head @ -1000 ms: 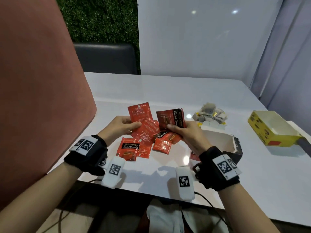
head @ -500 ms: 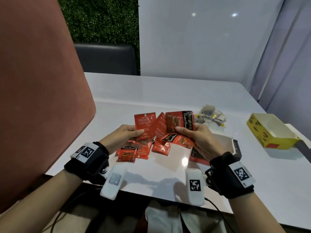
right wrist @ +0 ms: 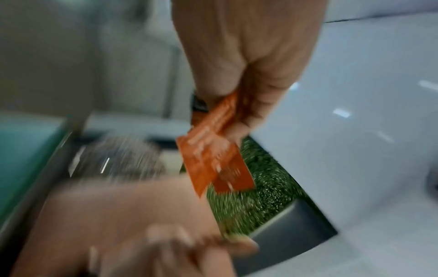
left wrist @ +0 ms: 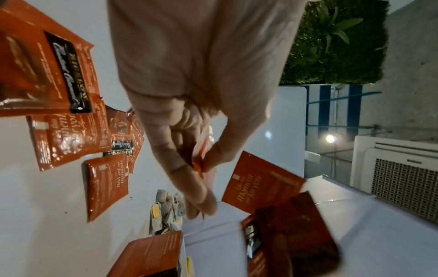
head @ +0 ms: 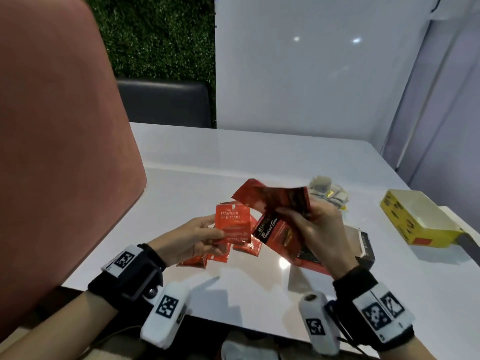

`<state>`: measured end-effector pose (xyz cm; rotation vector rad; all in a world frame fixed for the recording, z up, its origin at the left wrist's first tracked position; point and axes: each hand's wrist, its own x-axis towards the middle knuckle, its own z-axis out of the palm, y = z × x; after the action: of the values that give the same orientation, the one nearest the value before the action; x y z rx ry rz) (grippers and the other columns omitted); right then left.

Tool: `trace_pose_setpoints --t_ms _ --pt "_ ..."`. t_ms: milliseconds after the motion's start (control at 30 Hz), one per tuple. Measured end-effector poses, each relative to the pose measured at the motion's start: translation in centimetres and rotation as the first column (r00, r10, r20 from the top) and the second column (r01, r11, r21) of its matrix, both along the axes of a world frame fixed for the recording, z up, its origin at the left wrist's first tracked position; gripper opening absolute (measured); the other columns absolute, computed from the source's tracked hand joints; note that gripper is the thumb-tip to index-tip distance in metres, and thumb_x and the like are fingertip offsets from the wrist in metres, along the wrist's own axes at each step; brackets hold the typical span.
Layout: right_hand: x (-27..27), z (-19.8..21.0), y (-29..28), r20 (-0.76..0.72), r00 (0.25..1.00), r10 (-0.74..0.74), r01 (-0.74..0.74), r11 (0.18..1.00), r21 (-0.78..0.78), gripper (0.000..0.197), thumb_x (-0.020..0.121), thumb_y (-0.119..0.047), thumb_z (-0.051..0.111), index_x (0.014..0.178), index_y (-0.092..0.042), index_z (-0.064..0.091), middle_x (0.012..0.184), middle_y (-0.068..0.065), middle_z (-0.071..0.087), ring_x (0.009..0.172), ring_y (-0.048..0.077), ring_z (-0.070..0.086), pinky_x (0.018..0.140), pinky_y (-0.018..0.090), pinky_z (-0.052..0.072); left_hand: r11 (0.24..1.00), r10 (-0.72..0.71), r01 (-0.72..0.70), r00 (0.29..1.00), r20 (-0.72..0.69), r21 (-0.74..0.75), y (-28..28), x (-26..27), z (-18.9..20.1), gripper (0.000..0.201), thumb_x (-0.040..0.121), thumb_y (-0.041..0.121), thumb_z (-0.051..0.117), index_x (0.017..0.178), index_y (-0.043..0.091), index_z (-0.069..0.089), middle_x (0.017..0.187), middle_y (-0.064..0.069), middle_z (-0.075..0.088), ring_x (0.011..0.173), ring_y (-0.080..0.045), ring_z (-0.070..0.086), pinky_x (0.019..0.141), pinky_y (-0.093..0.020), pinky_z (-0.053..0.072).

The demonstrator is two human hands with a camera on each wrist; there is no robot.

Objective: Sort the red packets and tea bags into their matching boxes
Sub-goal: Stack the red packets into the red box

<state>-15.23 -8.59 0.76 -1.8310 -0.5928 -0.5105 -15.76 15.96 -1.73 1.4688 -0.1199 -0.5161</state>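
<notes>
My left hand (head: 197, 236) pinches one red packet (head: 233, 224) by its left edge, held upright above the table; the pinch shows in the left wrist view (left wrist: 201, 165). My right hand (head: 309, 224) grips a fan of several red packets (head: 275, 201), raised and blurred, seen in the right wrist view (right wrist: 213, 150) too. More red packets (head: 246, 246) lie on the table under my hands. A pile of tea bags (head: 327, 190) sits behind the right hand. The red and black box (head: 366, 245) lies open just right of that hand. The yellow box (head: 413, 216) stands open at far right.
The white table (head: 259, 157) ends near my wrists. A large pink panel (head: 59, 141) rises on the left. A dark chair back (head: 166, 102) stands beyond the table's far edge, with a white wall behind.
My right hand has risen and shifted right with its fan of packets, away from the left. The left hand keeps one packet, now apart from the fan.
</notes>
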Motion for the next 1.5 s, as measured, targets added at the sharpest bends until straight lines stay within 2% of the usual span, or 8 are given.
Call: trace_pose_setpoints --t_ms 167,400,467,533,633,800,1333,1500 --pt "-1.5 -1.8 -0.5 0.564 0.778 0.277 0.213 0.728 -0.652 0.026 0.092 -0.010 0.047 0.103 0.001 0.068 0.108 0.009 0.067 0.083 0.016 0.054 0.070 0.020 0.047 0.999 -0.019 0.019 1.000 0.004 -0.029 -0.3 -0.4 0.0 0.039 0.083 0.016 0.058 0.121 0.009 0.058 0.118 -0.016 0.066 0.106 -0.029 0.064 0.090 -0.035 0.054" --pt "-1.5 -2.2 -1.5 0.632 0.694 0.346 0.276 0.682 -0.677 0.029 0.097 -0.006 0.040 0.099 0.003 0.068 0.112 0.015 0.068 0.078 0.019 0.049 0.071 0.029 0.039 0.994 -0.007 0.010 1.000 0.027 -0.109 -1.0 -0.3 -0.3 0.040 0.090 0.007 0.055 0.129 0.006 0.051 0.123 -0.017 0.062 0.112 -0.028 0.061 0.091 -0.034 0.053" --pt "-2.1 -1.4 -1.5 0.504 0.844 0.186 0.108 0.860 -0.498 0.021 0.090 -0.011 0.052 0.104 -0.005 0.066 0.112 0.006 0.068 0.089 0.013 0.061 0.080 0.016 0.047 0.990 0.067 -0.063 0.998 0.022 -0.125 -1.2 -0.2 -0.4 0.041 0.089 -0.002 0.053 0.129 0.007 0.049 0.117 -0.019 0.065 0.104 -0.028 0.065 0.082 -0.030 0.056" --pt "-3.0 0.1 -0.8 0.033 0.999 0.001 -0.002 1.000 0.019 0.016 0.082 -0.015 0.063 0.094 -0.007 0.071 0.094 0.002 0.074 0.082 0.009 0.068 0.073 0.016 0.054 0.981 0.145 -0.140 0.989 0.031 -0.134 -1.3 -0.1 -0.6 0.042 0.087 -0.006 0.053 0.127 0.006 0.049 0.114 -0.020 0.066 0.105 -0.029 0.065 0.082 -0.030 0.056" --pt "-2.7 -0.2 0.3 -0.639 0.698 0.324 0.212 0.758 0.616 0.022 0.071 -0.015 0.071 0.086 0.000 0.069 0.066 0.010 0.072 0.052 0.014 0.065 0.051 0.024 0.053 0.969 0.208 -0.199 0.977 0.052 -0.145 -1.8 0.2 -0.5 0.040 0.086 -0.002 0.055 0.125 0.005 0.048 0.114 -0.018 0.067 0.106 -0.028 0.065 0.086 -0.032 0.055" --pt "-2.5 -1.1 3.1 -0.523 0.490 0.698 0.471 0.293 0.832 0.046 0.044 0.000 0.081 0.083 0.008 0.060 0.064 0.016 0.062 0.047 0.016 0.057 0.037 0.018 0.047 0.978 0.183 -0.167 0.973 0.138 -0.124 -3.6 0.0 0.0 0.041 0.085 0.011 0.058 0.124 0.006 0.049 0.117 -0.012 0.067 0.110 -0.025 0.064 0.096 -0.036 0.050" --pt "-2.9 -3.2 2.4 -0.652 0.493 0.577 0.229 0.637 0.736 0.015 0.085 0.002 0.058 0.097 0.003 0.066 0.080 0.006 0.075 0.065 0.010 0.069 0.060 0.017 0.055 0.926 0.352 -0.335 0.933 0.078 -0.171 -1.5 1.0 0.6 0.036 0.085 0.015 0.057 0.120 0.008 0.055 0.110 -0.014 0.069 0.098 -0.028 0.068 0.078 -0.031 0.058" --pt "-2.5 -2.7 1.2 -0.654 0.653 0.382 0.172 0.766 0.619 0.013 0.083 0.002 0.061 0.092 0.003 0.069 0.085 0.015 0.074 0.072 0.018 0.072 0.060 0.017 0.054 0.880 0.256 -0.311 0.947 -0.194 -0.358 -1.0 0.6 -0.2 0.066 0.057 0.019 0.086 0.114 -0.002 0.060 0.116 -0.022 0.065 0.097 -0.028 0.069 0.070 -0.033 0.059"
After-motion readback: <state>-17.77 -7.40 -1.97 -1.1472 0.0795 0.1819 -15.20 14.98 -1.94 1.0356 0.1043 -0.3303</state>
